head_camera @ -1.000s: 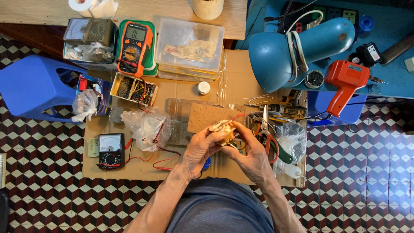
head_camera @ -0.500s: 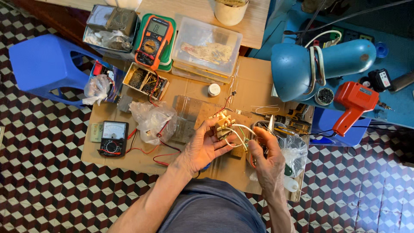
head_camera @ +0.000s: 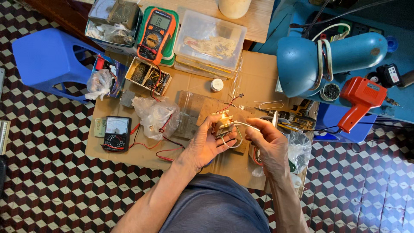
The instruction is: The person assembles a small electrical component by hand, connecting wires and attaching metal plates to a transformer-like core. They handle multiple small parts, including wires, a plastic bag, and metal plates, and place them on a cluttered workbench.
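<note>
While you sit over the low cardboard-covered table, the big things ring your work: the blue plastic stool at far left, the blue lamp shade at upper right, and the red soldering gun just beyond it, its dark cord trailing toward your right side. Nearer in stand the clear lidded box, the orange multimeter and the black analog meter, whose red leads run across the table toward your left wrist.

Your left hand has its fingers curled shut around the small wired part, held up just above the table centre, with a bright glint at its top. Your right hand pinches the white wire coming off that part between thumb and forefinger, fingers closed on it.

Watch the pull on that wire: I judge that a tug from your right hand could tear a joint loose or twist the part out of your left grip. The red leads near your left forearm could snag and drag the analog meter. If that glint is heat or a live point, your left fingertips sit very close to it.
</note>
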Tool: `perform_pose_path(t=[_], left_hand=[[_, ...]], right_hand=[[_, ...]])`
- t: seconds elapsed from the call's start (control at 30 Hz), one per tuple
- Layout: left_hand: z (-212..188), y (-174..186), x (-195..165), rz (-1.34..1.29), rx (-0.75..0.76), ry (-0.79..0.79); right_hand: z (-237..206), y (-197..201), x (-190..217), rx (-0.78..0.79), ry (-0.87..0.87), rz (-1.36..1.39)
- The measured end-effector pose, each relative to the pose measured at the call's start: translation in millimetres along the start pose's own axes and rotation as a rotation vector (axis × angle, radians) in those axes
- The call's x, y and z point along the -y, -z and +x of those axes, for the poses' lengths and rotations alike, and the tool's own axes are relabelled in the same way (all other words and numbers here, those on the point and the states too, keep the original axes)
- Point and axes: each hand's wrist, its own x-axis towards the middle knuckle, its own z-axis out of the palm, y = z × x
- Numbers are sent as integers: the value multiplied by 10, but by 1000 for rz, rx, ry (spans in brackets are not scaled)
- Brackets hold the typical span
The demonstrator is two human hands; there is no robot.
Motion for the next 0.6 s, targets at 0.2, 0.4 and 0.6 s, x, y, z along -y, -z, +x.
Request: perform_pose_path(t=[0.2,0.4,0.6], left_hand=[[65,-82,61,-76,-10,0],[149,-22,161,2,43,-39],[131,-78,207,-54,33,18]], right_hand=[[63,32,-5,-12,-102,283],[249,77,65,119,-180,544],[275,66,76,177,-227,650]])
